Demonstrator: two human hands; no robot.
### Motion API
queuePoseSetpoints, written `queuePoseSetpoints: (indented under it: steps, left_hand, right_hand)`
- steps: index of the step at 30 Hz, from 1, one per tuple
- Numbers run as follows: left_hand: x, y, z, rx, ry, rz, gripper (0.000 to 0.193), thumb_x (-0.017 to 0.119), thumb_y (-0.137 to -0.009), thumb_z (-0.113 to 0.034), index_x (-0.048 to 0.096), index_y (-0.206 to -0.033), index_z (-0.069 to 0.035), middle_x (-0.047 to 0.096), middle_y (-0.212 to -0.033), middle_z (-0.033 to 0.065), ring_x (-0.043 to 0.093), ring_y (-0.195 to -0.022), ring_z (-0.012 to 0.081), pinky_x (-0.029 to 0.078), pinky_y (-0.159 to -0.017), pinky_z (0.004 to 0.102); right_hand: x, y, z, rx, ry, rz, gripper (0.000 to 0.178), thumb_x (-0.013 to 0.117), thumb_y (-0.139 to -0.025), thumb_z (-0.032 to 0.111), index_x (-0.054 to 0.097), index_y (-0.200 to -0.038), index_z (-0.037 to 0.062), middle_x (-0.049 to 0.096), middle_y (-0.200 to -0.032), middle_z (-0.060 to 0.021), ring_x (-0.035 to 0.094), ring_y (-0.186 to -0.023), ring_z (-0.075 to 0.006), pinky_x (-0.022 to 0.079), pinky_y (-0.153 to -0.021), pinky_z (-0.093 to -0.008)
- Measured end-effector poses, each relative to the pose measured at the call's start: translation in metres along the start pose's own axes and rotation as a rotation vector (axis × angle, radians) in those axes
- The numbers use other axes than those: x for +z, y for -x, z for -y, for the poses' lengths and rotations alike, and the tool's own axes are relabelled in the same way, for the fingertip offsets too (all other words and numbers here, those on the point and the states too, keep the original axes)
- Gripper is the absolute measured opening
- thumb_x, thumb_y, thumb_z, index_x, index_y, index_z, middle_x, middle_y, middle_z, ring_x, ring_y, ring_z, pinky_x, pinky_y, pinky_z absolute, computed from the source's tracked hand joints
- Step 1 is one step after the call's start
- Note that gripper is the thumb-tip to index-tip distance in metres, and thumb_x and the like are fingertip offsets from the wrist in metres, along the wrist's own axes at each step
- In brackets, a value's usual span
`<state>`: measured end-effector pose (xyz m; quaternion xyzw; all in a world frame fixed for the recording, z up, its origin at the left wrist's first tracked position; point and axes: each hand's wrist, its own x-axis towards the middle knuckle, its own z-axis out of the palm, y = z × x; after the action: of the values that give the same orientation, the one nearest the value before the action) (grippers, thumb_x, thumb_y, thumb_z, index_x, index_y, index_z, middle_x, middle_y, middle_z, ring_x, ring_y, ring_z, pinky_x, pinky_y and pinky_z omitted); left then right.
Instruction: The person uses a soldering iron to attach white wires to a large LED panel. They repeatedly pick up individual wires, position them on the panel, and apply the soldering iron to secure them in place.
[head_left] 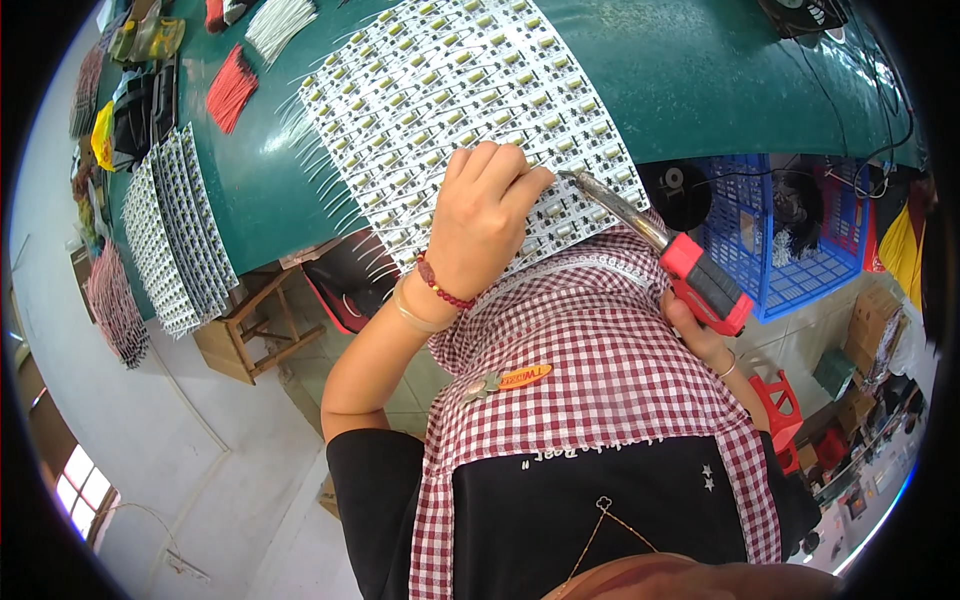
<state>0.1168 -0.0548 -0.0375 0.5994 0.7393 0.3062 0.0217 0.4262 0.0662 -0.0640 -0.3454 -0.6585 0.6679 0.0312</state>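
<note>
A large white panel of small circuit boards [430,90] lies on the green table, its near edge reaching my checked apron. Rows of small parts and thin white wires cover it, with wire ends sticking out along its left side. My left hand [485,205] rests over the panel's near half, thumb and fingers pinched together; whatever they hold is too small to make out. In my right hand [688,328], low at the right, is a soldering iron [705,278] with a red and black handle. Its metal tip points left, close beside my left fingertips at the panel.
Similar board panels [165,240] stand stacked at the table's left edge. Beyond are red wires [231,88] and white wires [280,28]. A blue plastic crate [765,285] and a black reel [678,195] sit at the right, below the green table [700,90]. Cables hang far right.
</note>
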Motion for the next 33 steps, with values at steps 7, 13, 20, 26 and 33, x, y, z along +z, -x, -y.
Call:
queuePoseSetpoints:
  steps: [7,13,20,26,33]
  left_hand:
    - [0.000,-0.001,0.001,0.004,-0.013,-0.002,0.024,0.063,-0.068,0.006,0.069,-0.087,-0.008,0.049,-0.074,0.0022,0.048,-0.070,0.0205,0.035,-0.065,0.0335]
    - [-0.003,-0.001,0.001,0.003,-0.035,0.027,0.025,0.064,-0.068,0.005,0.069,-0.089,-0.009,0.053,-0.077,0.0010,0.052,-0.074,0.0197,0.036,-0.067,0.0334]
    - [-0.020,0.000,0.002,0.026,-0.110,0.057,0.029,0.064,-0.068,0.005,0.069,-0.092,-0.011,0.057,-0.081,0.0011,0.054,-0.079,0.0198,0.038,-0.074,0.0350]
    - [-0.035,0.010,-0.009,-0.003,-0.119,-0.053,0.031,0.065,-0.066,0.008,0.071,-0.094,-0.005,0.056,-0.079,0.0041,0.052,-0.072,0.0217,0.041,-0.062,0.0333]
    - [0.002,0.010,-0.013,0.044,-0.011,0.015,0.030,0.064,-0.068,0.003,0.068,-0.098,0.000,0.050,-0.078,0.0061,0.051,-0.072,0.0218,0.042,-0.064,0.0331]
  right_hand:
    - [-0.001,0.004,-0.007,-0.064,-0.007,0.009,0.013,0.067,-0.088,0.014,0.064,-0.092,0.0018,0.060,-0.081,-0.0042,0.056,-0.070,-0.0154,0.046,-0.064,-0.0311]
    - [0.001,-0.003,0.011,-0.085,-0.231,0.036,0.011,0.060,-0.094,0.011,0.059,-0.086,0.0032,0.054,-0.074,0.0001,0.049,-0.067,-0.0098,0.040,-0.060,-0.0268]
    - [0.002,0.000,0.003,-0.080,-0.171,0.041,0.011,0.060,-0.094,0.012,0.059,-0.087,0.0030,0.054,-0.075,0.0001,0.049,-0.067,-0.0099,0.040,-0.061,-0.0272]
    - [-0.005,0.003,0.000,-0.052,-0.212,0.105,0.010,0.062,-0.093,0.011,0.061,-0.089,0.0024,0.056,-0.076,-0.0005,0.052,-0.069,-0.0116,0.043,-0.064,-0.0280]
    - [0.000,0.004,-0.003,-0.056,-0.109,0.030,0.010,0.065,-0.089,0.010,0.063,-0.093,0.0007,0.061,-0.079,-0.0031,0.057,-0.071,-0.0130,0.046,-0.065,-0.0293]
